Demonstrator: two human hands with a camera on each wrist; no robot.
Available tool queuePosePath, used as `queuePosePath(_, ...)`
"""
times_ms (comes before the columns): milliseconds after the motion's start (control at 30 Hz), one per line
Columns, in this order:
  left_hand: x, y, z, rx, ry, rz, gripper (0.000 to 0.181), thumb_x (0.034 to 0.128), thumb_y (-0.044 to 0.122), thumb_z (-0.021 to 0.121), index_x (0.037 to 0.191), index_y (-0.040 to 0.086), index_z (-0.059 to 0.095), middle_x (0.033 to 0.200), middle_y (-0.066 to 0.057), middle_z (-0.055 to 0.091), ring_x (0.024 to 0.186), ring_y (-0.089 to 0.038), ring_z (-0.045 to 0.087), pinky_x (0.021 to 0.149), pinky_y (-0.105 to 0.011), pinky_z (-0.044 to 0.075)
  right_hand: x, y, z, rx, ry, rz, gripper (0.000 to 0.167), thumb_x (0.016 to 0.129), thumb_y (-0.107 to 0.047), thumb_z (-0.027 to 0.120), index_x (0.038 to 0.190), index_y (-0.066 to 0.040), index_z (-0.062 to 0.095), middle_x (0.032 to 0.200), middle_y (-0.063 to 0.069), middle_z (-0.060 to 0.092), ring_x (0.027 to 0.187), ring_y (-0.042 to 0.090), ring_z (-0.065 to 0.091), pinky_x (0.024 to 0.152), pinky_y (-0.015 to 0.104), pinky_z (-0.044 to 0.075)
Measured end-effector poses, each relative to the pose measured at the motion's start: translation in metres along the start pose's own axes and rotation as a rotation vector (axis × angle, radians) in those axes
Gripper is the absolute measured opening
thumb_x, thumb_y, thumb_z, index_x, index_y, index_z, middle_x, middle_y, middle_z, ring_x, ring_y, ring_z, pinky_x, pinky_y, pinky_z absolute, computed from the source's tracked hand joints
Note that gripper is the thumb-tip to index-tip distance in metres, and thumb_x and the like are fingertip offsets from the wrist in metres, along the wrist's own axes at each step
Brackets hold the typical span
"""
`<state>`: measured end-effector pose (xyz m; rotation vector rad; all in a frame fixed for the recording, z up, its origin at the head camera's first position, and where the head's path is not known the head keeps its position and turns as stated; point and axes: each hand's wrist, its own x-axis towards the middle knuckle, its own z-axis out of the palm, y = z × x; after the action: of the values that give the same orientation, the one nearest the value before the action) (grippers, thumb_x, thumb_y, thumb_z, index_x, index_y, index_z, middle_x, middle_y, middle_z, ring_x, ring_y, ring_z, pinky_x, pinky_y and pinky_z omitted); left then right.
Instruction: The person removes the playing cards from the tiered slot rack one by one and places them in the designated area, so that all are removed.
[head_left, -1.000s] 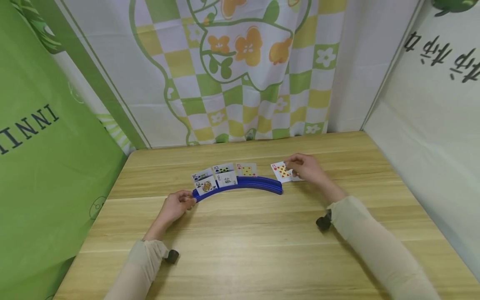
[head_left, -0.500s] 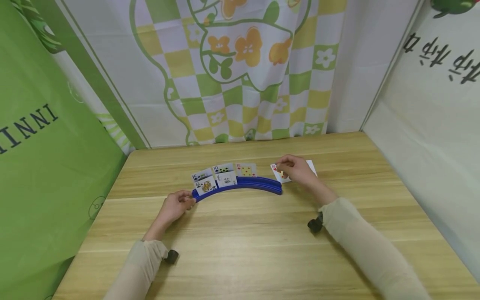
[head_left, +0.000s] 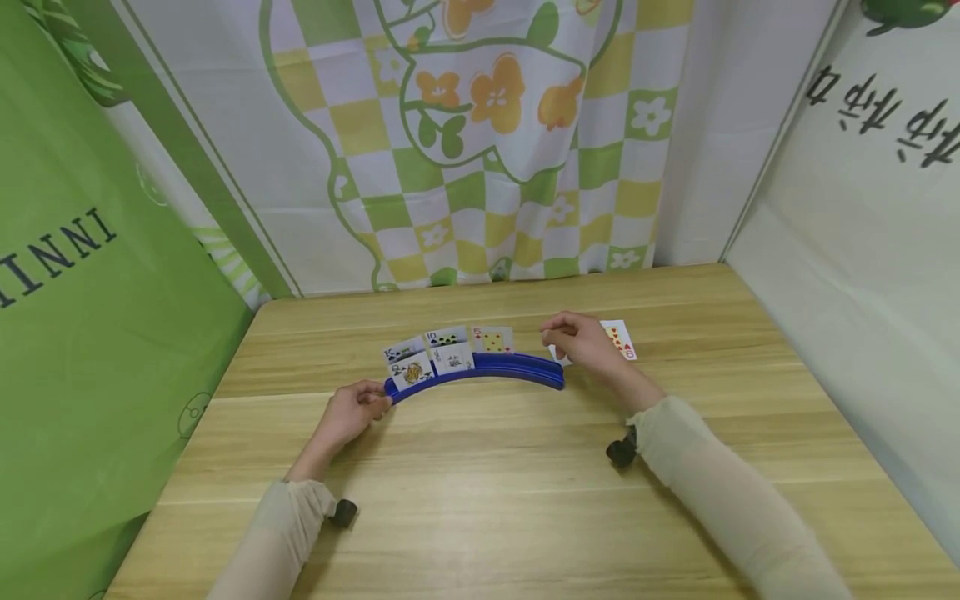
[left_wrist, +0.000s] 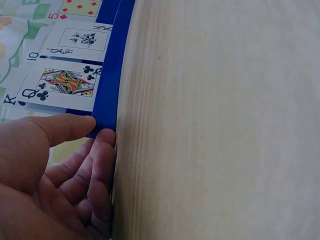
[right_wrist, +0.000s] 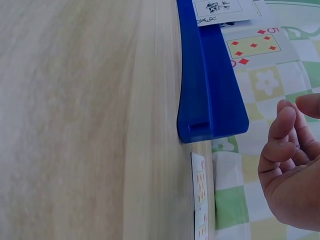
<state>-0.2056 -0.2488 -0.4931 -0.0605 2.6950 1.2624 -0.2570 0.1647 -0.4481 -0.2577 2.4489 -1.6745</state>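
Note:
My left hand [head_left: 352, 414] pinches the left end of a curved blue card holder [head_left: 517, 367] between thumb and fingers, as the left wrist view shows. In the holder stand a queen of clubs [left_wrist: 65, 82], a joker [left_wrist: 80, 41], a king [head_left: 405, 350], a ten [head_left: 447, 335] and a five of diamonds [head_left: 492, 339]. Over two cards lying flat to the right of the holder hovers my right hand [head_left: 588, 343], its fingers loosely bent and holding nothing. One flat card [right_wrist: 199, 182] is mostly hidden by that hand in the head view; the other, a red heart card [head_left: 626, 339], shows its right part.
A wooden table [head_left: 480, 500] bears everything. Behind it hangs a checked, flowered curtain [head_left: 495, 208]. A green cloth wall [head_left: 90, 333] stands at the left and a white one [head_left: 862, 275] at the right.
My right hand has moved left across the flat cards, uncovering the right-hand one and covering most of the left-hand one. My left hand and the card holder stay where they were.

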Motion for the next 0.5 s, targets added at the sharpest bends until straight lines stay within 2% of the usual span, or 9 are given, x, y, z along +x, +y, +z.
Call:
queuePosePath(300, -0.0001, 0.0005, -0.001, 0.025, 0.009, 0.001, 0.037, 0.0936, 0.022, 0.068, 0.123, 0.0, 0.064, 0.097, -0.013, 0.075, 0.076, -0.016, 0.066, 0.066, -0.028, 0.05, -0.0002, -0.0059, 0.0052, -0.01, -0.011, -0.002, 0.024, 0.102, -0.025, 0.056, 0.117, -0.008, 0.064, 0.11, 0.025, 0.066, 0.082, 0.035, 0.058, 0.058, 0.026, 0.043)
queuePosePath(500, -0.0012, 0.0005, 0.0, 0.029, 0.005, 0.006, 0.036, 0.0939, 0.022, 0.067, 0.122, 0.0, 0.065, 0.097, -0.013, 0.075, 0.076, -0.015, 0.066, 0.065, -0.028, 0.049, 0.0004, -0.0084, 0.0082, -0.056, -0.007, 0.03, 0.024, 0.101, -0.026, 0.057, 0.117, -0.01, 0.065, 0.108, 0.017, 0.07, 0.084, 0.031, 0.062, 0.067, 0.034, 0.05)
